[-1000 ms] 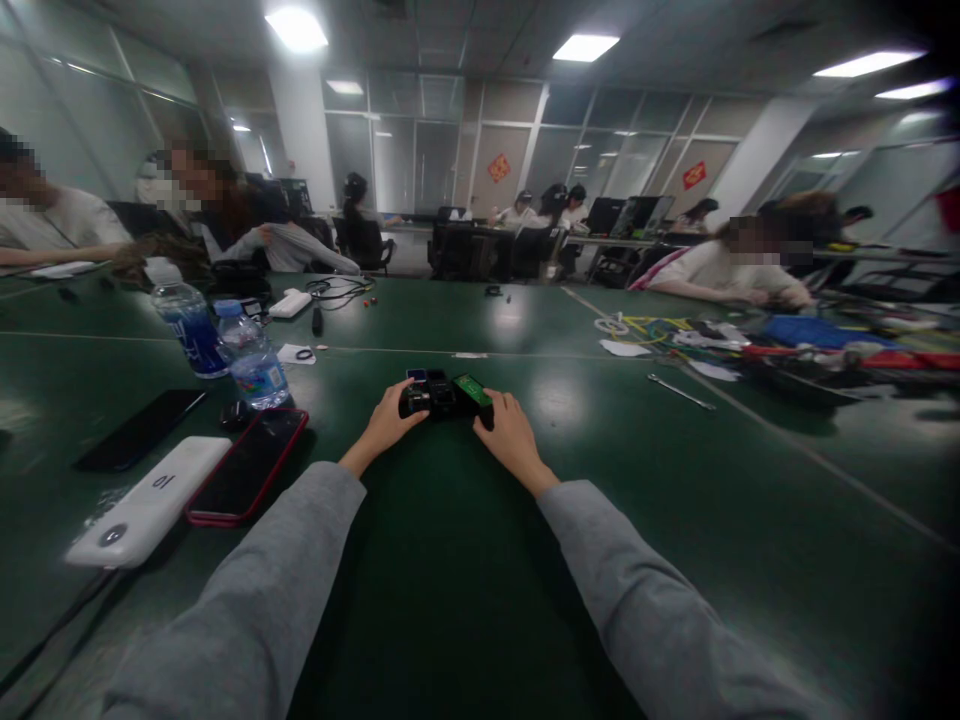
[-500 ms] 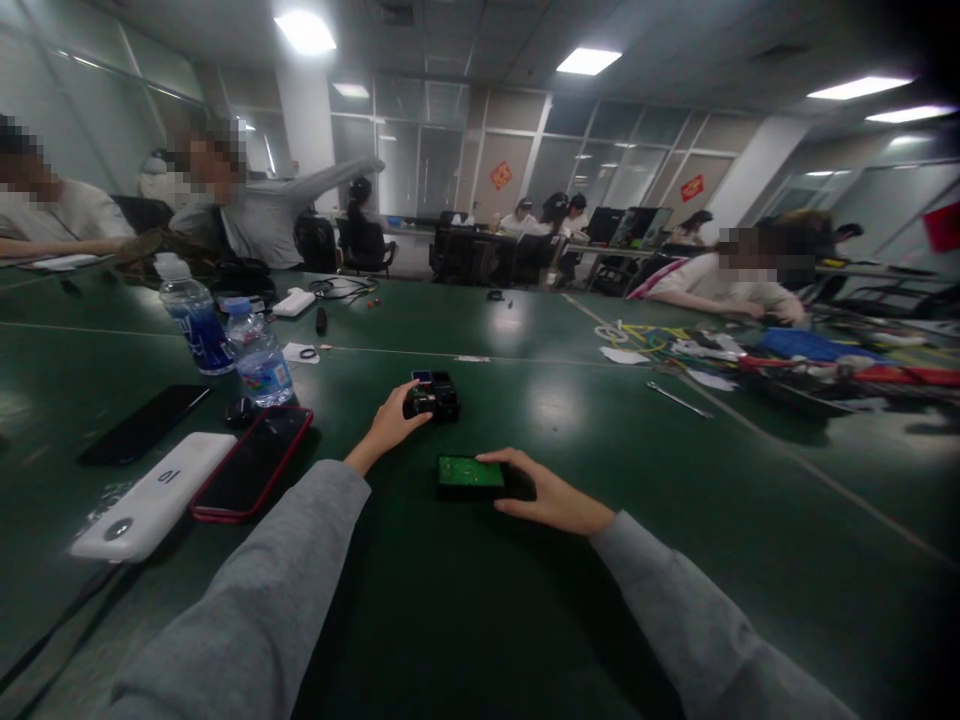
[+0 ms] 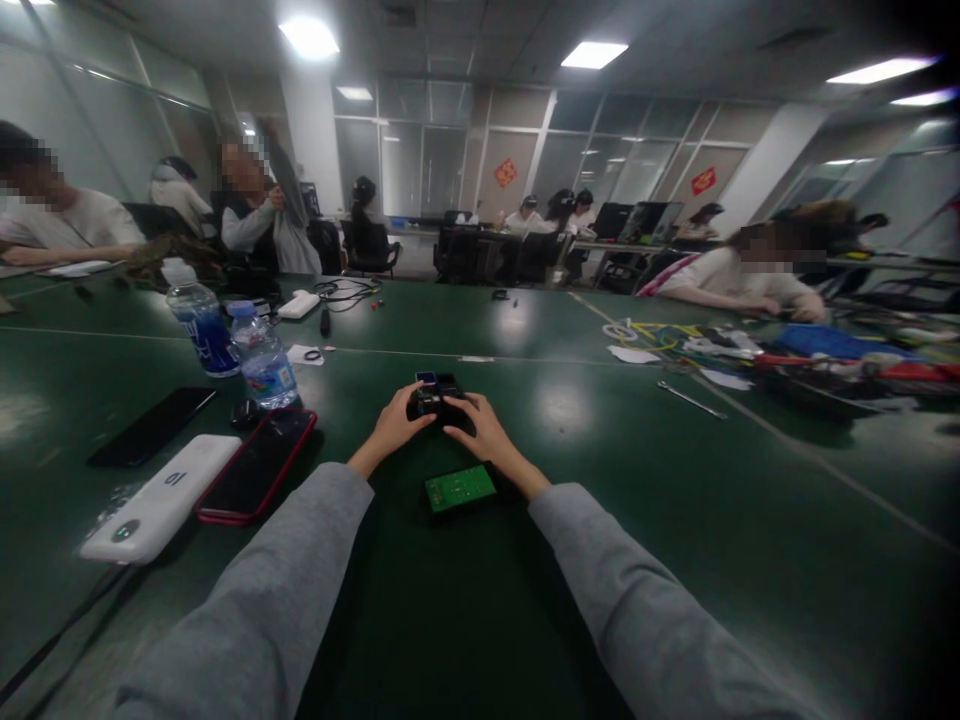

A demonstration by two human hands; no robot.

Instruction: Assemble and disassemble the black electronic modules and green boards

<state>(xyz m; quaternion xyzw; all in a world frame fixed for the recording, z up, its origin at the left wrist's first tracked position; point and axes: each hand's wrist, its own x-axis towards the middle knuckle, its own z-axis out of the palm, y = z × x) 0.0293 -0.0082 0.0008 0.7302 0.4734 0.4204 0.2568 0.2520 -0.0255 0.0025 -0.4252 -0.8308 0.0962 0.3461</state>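
Observation:
A small black device [image 3: 437,396] with a blue part on top sits on the dark green table [image 3: 480,610] straight ahead of me. My left hand [image 3: 393,428] grips its left side with curled fingers. My right hand [image 3: 480,432] is closed on its right side. A flat black box with a green circuit board [image 3: 459,488] on top lies on the table just below my hands, beside my right wrist, with neither hand touching it. Grey sleeves cover both my arms.
To my left lie a red-cased phone [image 3: 257,463], a white power bank [image 3: 163,496], a black phone [image 3: 152,425] and two water bottles [image 3: 259,356]. A metal tool [image 3: 691,399] and cluttered cables [image 3: 720,345] lie at right. Other people sit around the table.
My right hand pulled the green board box off the black device, set it down near me, let go and returned to the device. My left hand stayed on the device.

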